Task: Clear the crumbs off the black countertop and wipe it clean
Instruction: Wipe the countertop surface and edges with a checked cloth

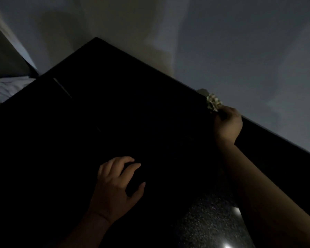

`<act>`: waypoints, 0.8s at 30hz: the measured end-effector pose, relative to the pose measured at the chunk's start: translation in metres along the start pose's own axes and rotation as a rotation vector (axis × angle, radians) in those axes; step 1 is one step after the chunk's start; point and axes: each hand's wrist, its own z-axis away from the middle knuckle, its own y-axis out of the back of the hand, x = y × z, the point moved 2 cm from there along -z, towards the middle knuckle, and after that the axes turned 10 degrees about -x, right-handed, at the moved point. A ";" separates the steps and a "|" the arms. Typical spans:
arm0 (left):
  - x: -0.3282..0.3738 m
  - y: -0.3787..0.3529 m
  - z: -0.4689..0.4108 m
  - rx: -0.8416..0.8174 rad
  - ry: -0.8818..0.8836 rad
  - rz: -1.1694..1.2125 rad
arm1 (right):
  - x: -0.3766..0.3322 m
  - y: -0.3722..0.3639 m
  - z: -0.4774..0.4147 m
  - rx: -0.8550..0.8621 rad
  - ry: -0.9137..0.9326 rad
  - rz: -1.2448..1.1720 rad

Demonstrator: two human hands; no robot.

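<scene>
The black countertop (100,108) fills the middle of the dim head view, running from the lower left to its far edge against the wall. My right hand (227,122) is at that far edge on the right, fingers shut on a crumpled pale wad (214,102) that looks like paper or cloth. My left hand (117,183) hovers low over the near middle of the counter, fingers curled and apart, holding nothing. No crumbs can be made out on the dark surface.
A pale wall (222,42) rises behind the counter. A thin light strip (62,87) lies on the counter at the left. Pale fabric (5,86) shows past the left edge. Speckled floor (208,224) with glare spots appears at the bottom right.
</scene>
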 end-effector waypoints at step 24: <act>0.006 0.005 0.000 -0.035 0.029 -0.015 | -0.033 -0.017 0.079 -0.320 0.353 -0.202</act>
